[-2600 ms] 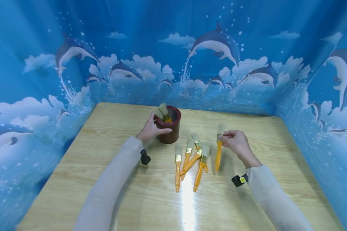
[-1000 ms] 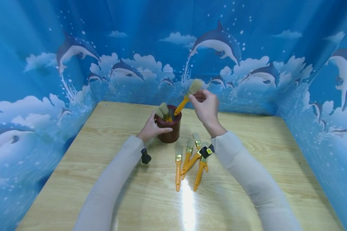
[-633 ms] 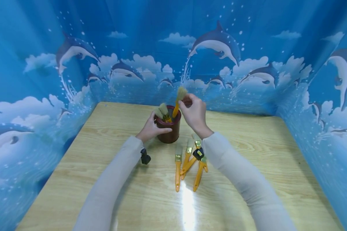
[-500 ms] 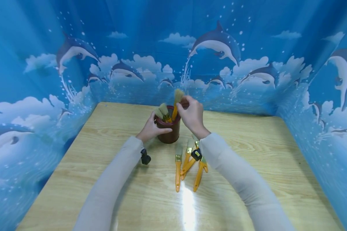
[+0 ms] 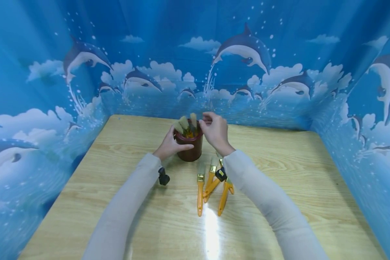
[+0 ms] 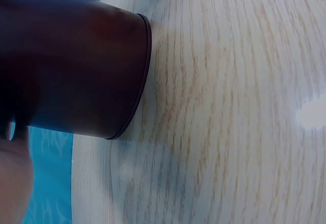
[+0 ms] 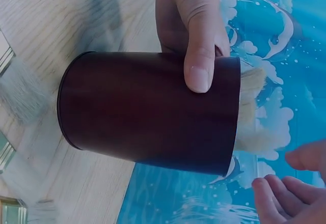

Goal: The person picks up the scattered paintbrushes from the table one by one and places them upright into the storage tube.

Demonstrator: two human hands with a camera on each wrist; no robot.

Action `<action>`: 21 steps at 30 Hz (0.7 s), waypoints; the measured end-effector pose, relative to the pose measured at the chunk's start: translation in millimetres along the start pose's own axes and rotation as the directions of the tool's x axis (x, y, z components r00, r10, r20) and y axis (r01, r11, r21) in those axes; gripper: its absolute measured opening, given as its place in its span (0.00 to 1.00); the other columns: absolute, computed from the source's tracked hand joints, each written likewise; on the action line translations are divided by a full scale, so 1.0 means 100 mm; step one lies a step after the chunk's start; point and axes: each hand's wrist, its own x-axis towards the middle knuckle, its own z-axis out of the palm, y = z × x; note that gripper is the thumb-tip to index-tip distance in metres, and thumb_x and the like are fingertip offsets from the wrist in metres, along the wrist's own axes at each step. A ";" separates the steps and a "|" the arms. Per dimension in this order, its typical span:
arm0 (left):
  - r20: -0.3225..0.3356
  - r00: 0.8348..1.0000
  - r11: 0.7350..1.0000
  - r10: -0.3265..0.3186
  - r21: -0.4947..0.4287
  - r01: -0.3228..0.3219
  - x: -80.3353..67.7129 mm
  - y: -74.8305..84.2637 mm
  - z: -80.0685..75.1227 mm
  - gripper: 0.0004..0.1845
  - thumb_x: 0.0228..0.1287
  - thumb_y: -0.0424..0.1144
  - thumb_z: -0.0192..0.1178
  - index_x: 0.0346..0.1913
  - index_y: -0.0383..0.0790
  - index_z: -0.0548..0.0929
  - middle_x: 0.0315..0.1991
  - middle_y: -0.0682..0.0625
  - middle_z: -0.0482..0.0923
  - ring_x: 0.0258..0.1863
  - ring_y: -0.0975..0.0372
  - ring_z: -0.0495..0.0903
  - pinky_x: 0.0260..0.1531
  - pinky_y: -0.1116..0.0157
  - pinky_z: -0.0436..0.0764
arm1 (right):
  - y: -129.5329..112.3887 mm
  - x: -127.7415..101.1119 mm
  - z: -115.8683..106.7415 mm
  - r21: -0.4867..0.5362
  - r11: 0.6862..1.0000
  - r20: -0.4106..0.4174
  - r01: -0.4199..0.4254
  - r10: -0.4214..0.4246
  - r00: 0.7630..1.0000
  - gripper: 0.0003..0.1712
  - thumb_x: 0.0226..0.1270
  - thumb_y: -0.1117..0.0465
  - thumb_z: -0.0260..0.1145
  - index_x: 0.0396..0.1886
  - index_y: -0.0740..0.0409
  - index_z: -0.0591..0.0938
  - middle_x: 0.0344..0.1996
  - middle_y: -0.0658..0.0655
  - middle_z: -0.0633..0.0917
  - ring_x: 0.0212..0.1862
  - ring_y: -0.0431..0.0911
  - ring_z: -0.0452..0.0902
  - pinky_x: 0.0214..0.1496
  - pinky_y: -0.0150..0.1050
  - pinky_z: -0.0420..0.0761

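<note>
A dark red-brown cylindrical cup (image 5: pixel 191 152) stands toward the back of the table, gripped by my left hand (image 5: pixel 169 147) near its rim. In the right wrist view, the left thumb (image 7: pixel 199 66) lies along the cup's side. Several paintbrushes stand inside with handles down; one brush's pale bristles (image 5: pixel 193 121) rise by the right part of the rim. My right hand (image 5: pixel 216 131) is just right of the cup's mouth, fingers loosely bent with nothing between them. The left wrist view shows mostly the cup's wall (image 6: pixel 76 66).
Several loose paintbrushes with orange handles, among them one brush (image 5: pixel 200 195) at the left, lie on the wooden table (image 5: pixel 100 173) in front of the cup. The right wrist and its black camera (image 5: pixel 220 174) partly cover them. A blue dolphin-print curtain (image 5: pixel 169 43) surrounds the table.
My right hand has carried a paintbrush from the right side of the table to the cup, lowered it in handle first and let go. The left hand has kept its grip.
</note>
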 end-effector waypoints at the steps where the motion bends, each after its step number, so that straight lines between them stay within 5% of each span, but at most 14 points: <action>1: 0.006 1.000 1.000 -0.002 -0.008 0.002 -0.01 0.04 0.00 0.56 0.48 0.50 0.75 0.75 0.54 0.48 0.71 0.50 0.56 0.70 0.55 0.58 0.68 0.50 0.60 | 0.02 0.00 -0.02 0.004 1.000 0.006 -0.005 0.005 1.000 0.18 0.69 0.58 0.62 0.55 0.62 0.81 0.45 0.60 0.85 0.45 0.48 0.83 0.46 0.40 0.83; 21: 0.006 1.000 1.000 -0.005 -0.010 0.005 0.00 0.00 0.00 0.57 0.46 0.49 0.76 0.75 0.54 0.48 0.72 0.49 0.54 0.71 0.55 0.56 0.68 0.49 0.61 | 0.58 -0.54 -0.22 0.040 0.967 0.194 -0.250 0.238 0.952 0.21 0.68 0.56 0.64 0.57 0.61 0.79 0.47 0.59 0.84 0.49 0.51 0.81 0.50 0.44 0.82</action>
